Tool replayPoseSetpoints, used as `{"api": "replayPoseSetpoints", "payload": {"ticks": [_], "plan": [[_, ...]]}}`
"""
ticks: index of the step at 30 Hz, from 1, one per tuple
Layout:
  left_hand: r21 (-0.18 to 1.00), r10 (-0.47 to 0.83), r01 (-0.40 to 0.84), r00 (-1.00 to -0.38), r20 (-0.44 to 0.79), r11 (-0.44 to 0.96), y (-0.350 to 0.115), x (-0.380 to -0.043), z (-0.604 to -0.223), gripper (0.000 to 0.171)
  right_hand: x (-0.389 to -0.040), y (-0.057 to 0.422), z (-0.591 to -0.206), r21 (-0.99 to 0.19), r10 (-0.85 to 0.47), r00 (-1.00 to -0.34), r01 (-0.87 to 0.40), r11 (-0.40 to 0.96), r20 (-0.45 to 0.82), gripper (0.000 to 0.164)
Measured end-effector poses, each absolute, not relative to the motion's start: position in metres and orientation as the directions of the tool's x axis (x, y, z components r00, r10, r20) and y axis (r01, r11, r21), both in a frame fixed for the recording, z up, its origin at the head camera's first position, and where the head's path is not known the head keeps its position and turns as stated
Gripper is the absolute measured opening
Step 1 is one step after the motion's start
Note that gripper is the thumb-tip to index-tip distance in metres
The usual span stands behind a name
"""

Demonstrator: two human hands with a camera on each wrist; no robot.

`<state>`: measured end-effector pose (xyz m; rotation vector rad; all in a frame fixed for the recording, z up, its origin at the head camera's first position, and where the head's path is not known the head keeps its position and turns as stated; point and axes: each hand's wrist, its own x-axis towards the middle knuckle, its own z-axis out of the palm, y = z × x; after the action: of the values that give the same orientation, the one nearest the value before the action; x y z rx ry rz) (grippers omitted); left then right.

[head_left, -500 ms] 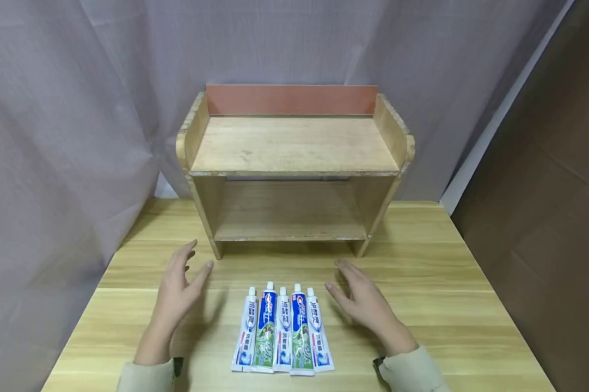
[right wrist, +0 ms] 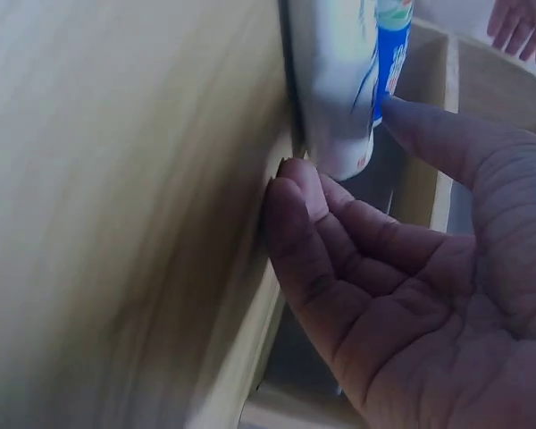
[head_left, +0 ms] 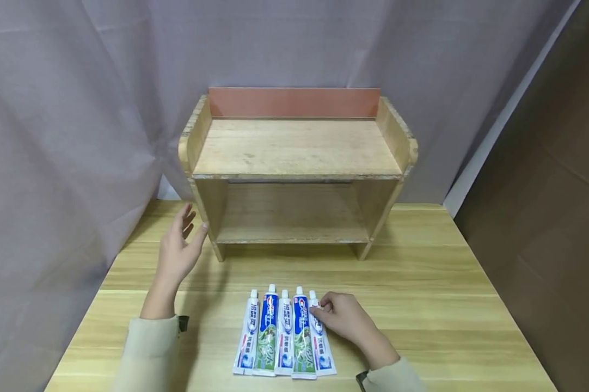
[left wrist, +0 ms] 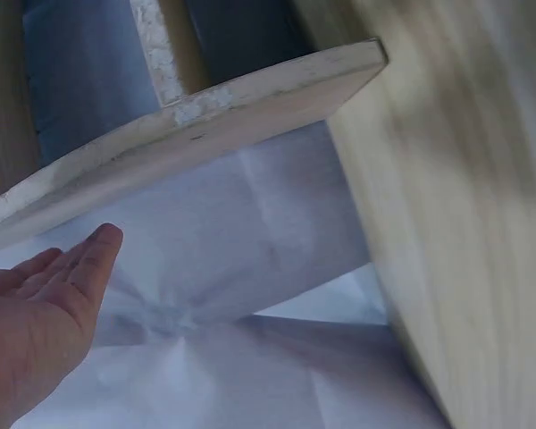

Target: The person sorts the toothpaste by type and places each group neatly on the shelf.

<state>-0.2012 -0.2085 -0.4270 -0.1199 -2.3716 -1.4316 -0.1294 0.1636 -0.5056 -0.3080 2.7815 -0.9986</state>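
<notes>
Several toothpaste tubes lie side by side on the table, caps toward the shelf, white ones alternating with blue-and-green ones [head_left: 302, 337]. At the right end of the row, my right hand [head_left: 345, 316] has its thumb over the upper part of the outermost white toothpaste tube [head_left: 322, 351] and its fingers curled at the outer side. The right wrist view has this white tube [right wrist: 335, 80] between thumb and fingertips. My left hand [head_left: 177, 253], fingers extended and holding nothing, is raised by the left side of the wooden shelf [head_left: 294, 212]. Its palm [left wrist: 36, 349] shows beside the side panel.
The two-tier shelf stands at the back of the table [head_left: 446, 305], with a reddish back board [head_left: 294, 103] along its top. Grey cloth [head_left: 294, 43] hangs behind and at the left; a brown panel [head_left: 544, 190] borders the right side.
My right hand has come down and left onto the rightmost white toothpaste tube, its fingers curling in. My left hand has moved forward, up beside the shelf. The tubes lie as before.
</notes>
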Motion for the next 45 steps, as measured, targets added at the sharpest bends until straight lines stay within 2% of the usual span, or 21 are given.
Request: {"api": "replayPoseSetpoints", "payload": {"ticks": [4, 10, 16, 22, 33, 40, 45], "plan": [[0.824, -0.12, 0.273, -0.918, 0.377, 0.497, -0.205, -0.21, -0.42, 0.064, -0.126, 0.156, -0.505, -0.656, -0.237, -0.962, -0.092, 0.749, -0.136, 0.036], [0.784, -0.152, 0.316, -0.877, 0.457, 0.534, -0.197, -0.222, -0.416, 0.036, -0.122, 0.153, -0.502, -0.64, -0.213, -0.961, -0.054, 0.767, -0.174, 0.034], [0.745, -0.198, 0.292, -0.848, 0.492, 0.601, -0.192, -0.226, -0.415, 0.026, -0.119, 0.157, -0.499, -0.637, -0.24, -0.95, -0.061, 0.769, -0.199, 0.037], [0.72, -0.198, 0.267, -0.848, 0.491, 0.641, -0.193, -0.223, -0.415, 0.024, -0.116, 0.154, -0.499, -0.644, -0.232, -0.949, -0.041, 0.764, -0.214, 0.035], [0.703, -0.175, 0.281, -0.848, 0.501, 0.653, -0.195, -0.222, -0.416, 0.023, -0.116, 0.151, -0.501, -0.63, -0.24, -0.959, -0.096, 0.771, -0.147, 0.033], [0.696, -0.173, 0.261, -0.856, 0.487, 0.669, -0.194, -0.221, -0.417, 0.023, -0.117, 0.157, -0.504, -0.688, -0.222, -0.961, -0.05, 0.724, -0.165, 0.034], [0.693, -0.175, 0.258, -0.855, 0.488, 0.673, -0.194, -0.221, -0.415, 0.023, -0.12, 0.162, -0.504, -0.726, -0.23, -0.964, -0.06, 0.685, -0.137, 0.022]]}}
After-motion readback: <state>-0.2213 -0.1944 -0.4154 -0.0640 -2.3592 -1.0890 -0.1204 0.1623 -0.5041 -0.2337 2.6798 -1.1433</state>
